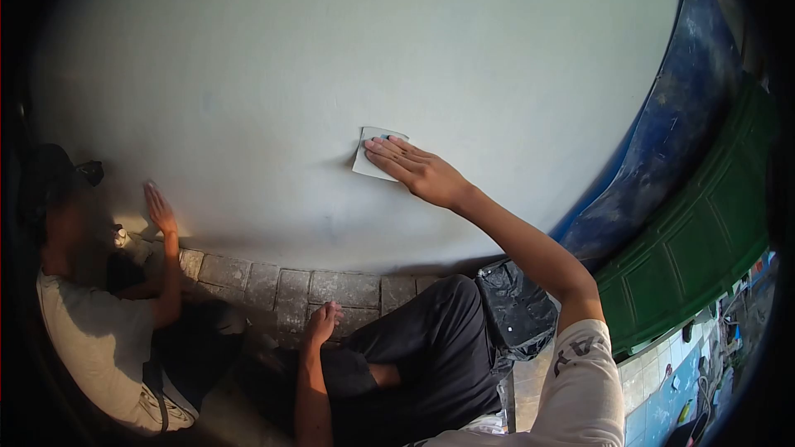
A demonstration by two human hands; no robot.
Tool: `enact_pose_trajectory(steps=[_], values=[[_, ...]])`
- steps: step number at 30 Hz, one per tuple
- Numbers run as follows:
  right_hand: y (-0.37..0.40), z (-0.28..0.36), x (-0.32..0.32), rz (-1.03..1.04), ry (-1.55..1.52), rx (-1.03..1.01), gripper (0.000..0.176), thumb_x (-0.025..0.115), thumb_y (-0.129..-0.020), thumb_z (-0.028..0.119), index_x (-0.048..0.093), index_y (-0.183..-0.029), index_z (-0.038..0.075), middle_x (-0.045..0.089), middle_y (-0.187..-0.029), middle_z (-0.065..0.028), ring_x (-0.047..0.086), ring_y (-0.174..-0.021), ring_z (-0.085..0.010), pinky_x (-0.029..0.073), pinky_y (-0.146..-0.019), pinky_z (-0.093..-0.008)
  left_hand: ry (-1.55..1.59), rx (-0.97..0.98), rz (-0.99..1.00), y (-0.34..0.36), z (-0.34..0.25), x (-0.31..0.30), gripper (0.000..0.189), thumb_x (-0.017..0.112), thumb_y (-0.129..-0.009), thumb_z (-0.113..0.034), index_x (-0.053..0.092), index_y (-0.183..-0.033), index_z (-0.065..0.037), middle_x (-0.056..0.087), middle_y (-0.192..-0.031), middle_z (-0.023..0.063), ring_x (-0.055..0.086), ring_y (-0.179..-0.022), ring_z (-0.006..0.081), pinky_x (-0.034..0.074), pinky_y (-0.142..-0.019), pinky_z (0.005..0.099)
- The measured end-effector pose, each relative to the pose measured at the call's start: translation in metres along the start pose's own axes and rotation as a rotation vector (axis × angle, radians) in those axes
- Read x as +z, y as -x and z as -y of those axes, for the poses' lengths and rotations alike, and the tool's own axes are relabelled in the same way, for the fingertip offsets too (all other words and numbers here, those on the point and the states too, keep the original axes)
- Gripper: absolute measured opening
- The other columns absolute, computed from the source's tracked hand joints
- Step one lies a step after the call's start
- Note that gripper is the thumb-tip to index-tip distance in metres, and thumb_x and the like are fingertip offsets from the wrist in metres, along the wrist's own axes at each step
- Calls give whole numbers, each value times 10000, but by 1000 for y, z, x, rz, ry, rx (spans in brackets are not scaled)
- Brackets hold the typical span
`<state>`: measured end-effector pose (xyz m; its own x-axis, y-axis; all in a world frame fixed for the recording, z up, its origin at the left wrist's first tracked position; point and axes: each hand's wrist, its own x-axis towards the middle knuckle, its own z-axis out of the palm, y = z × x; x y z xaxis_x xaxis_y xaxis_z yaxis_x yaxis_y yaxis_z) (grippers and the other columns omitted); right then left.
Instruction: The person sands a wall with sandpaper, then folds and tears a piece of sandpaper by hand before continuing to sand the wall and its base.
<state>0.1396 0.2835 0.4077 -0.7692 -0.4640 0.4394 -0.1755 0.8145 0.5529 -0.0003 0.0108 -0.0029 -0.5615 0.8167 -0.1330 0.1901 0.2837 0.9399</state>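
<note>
My right hand [418, 170] is pressed flat against a pale wall [497, 50], holding a sheet of sandpaper [373, 167] under its fingers. The sheet is light-coloured and roughly square, with its corners showing around the fingertips; its face towards the wall is hidden. Low in front of me, my left hand [323, 324] rests beside my dark-trousered leg, its fingers loosely curled with nothing visible in them.
Another person [99, 339] sits at the left, one hand [159, 209] raised to the wall. Grey paving blocks [331, 288] run along its foot. A black plastic bag [517, 306] lies by my knee. Blue sheeting [662, 132] and a green panel [687, 232] stand at the right.
</note>
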Motion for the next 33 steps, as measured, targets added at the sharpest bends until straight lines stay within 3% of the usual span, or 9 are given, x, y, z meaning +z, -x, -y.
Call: enact_pose_trajectory(steps=[9, 11, 14, 17, 21, 24, 27, 31, 33], values=[[10, 7, 8, 12, 47, 45, 502, 519, -900, 108, 471, -1383, -24, 471, -1483, -107, 499, -1333, -234, 394, -1160, -372, 5, -2, -13, 3, -8, 0, 505, 370, -1062, -403, 635, -1135, 21, 726, -948, 122, 681, -751, 199, 544, -720, 326], [13, 2, 3, 24, 64, -34, 497, 514, -907, 105, 472, -1386, -18, 471, -1482, -109, 493, -1338, -237, 398, -1156, -375, 9, -13, 1, 3, -5, 1, 506, 370, -1063, -403, 634, -1135, 23, 725, -947, 124, 682, -757, 202, 544, -720, 328], [10, -3, -12, -69, 12, 185, 484, 513, -912, 82, 479, -1385, -13, 481, -1476, -101, 496, -1336, -220, 408, -1149, -366, 29, -9, -4, 0, 0, -1, 507, 368, -1064, -401, 632, -1135, 25, 723, -946, 125, 681, -762, 206, 543, -720, 330], [13, 0, 5, 3, 60, -16, 536, 524, -906, 57, 441, -1433, 12, 481, -1478, -92, 494, -1337, -222, 399, -1155, -381, 15, -3, 12, 2, -1, 2, 509, 364, -1066, -402, 630, -1136, 26, 722, -946, 125, 680, -761, 210, 543, -722, 332], [8, 5, -2, -83, 16, 161, 523, 523, -911, 57, 450, -1428, 13, 485, -1475, -81, 517, -1315, -220, 419, -1142, -370, 37, 12, -4, 3, -5, 1, 511, 357, -1067, -403, 627, -1151, 23, 723, -951, 125, 677, -754, 207, 544, -727, 334], [6, 1, 3, -17, 1, 9, 543, 518, -906, 47, 430, -1441, 11, 472, -1485, -88, 501, -1330, -236, 412, -1147, -390, 2, 33, 14, 3, -1, 0, 519, 354, -1067, -406, 628, -1155, 26, 723, -958, 131, 678, -762, 209, 546, -725, 333], [0, -3, -11, -94, -47, 175, 563, 524, -893, 31, 422, -1447, 14, 461, -1492, -95, 491, -1338, -242, 409, -1148, -401, -5, 0, 7, 1, -3, 0, 520, 352, -1068, -406, 632, -1151, 25, 723, -954, 131, 677, -765, 205, 547, -722, 333], [1, -4, -2, -27, -2, -8, 546, 544, -880, 16, 456, -1419, 17, 466, -1489, -91, 479, -1349, -222, 396, -1160, -384, -21, -6, 16, 3, -8, -1, 523, 353, -1067, -409, 634, -1152, 24, 724, -947, 128, 678, -756, 202, 546, -721, 330], [2, -5, -12, -50, 5, 94, 531, 545, -888, 27, 463, -1412, 15, 470, -1486, -87, 479, -1348, -217, 396, -1160, -372, -31, -21, 13, 3, -10, -1, 527, 354, -1066, -412, 634, -1155, 25, 726, -942, 126, 677, -745, 200, 547, -719, 328]])
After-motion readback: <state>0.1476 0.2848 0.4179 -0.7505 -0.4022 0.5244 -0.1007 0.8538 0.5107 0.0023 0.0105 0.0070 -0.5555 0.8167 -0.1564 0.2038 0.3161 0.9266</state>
